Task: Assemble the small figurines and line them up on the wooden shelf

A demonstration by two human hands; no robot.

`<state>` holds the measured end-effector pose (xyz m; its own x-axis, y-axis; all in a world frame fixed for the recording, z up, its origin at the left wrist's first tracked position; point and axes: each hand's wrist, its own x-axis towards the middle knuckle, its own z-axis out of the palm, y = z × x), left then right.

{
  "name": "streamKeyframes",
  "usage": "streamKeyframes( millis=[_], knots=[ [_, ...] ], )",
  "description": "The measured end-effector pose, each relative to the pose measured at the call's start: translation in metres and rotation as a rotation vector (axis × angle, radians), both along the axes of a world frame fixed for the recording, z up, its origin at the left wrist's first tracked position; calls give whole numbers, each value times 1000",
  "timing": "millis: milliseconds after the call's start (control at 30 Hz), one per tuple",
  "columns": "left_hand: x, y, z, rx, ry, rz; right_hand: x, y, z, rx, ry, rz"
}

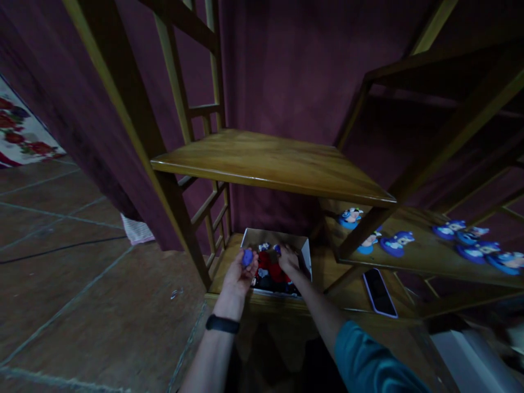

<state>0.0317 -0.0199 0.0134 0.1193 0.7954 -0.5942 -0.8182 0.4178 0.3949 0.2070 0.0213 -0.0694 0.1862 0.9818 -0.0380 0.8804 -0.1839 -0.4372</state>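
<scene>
My left hand [236, 274], palm up with a dark band on its wrist, holds a small rounded purple-blue piece [247, 257], perhaps a figurine base. It is over the left side of a white-edged open box [308, 262] on the low shelf. My right hand [289, 258] reaches into the box, its fingers closed about a small purple-and-white piece [277, 249] whose kind I cannot make out. Red cloth-like material [272, 268] and small white-and-blue figures [264, 246] lie inside the box.
The wooden shelf board [270, 161] juts out above the box. Several blue figurines [397, 243] stand on the right-hand shelf. A phone [380, 292] lies on the low shelf to the right. A wooden upright [164, 207] rises at the left.
</scene>
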Motion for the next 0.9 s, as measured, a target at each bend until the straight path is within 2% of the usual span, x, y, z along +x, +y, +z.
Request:
streamKeyframes(
  millis=[133, 233, 267, 367, 433, 533, 633, 767, 900],
  knots=[
    [2, 0, 0, 12, 42, -25, 0, 3, 11, 32, 463, -111],
    [3, 2, -2, 9, 79, -6, -2, 1, 30, 17, 714, -101],
    [3, 3, -3, 13, 92, -2, -2, -2, 38, 8, 819, -82],
    [3, 5, -7, 22, 133, -4, 1, -23, 64, -18, 1340, -43],
    [5, 4, -8, 23, 155, -8, 5, -44, 80, -16, 1498, -12],
    [9, 0, -9, 65, 152, -46, 11, -74, 97, 38, 1522, -14],
    [17, -7, -10, 130, 136, -109, 14, -92, 102, 82, 1469, -49],
    [29, -14, -12, 167, 128, -159, 15, -94, 98, 116, 1461, -81],
    [37, -16, -11, 158, 70, -195, 20, -90, 90, 95, 1425, -66]
  ],
)
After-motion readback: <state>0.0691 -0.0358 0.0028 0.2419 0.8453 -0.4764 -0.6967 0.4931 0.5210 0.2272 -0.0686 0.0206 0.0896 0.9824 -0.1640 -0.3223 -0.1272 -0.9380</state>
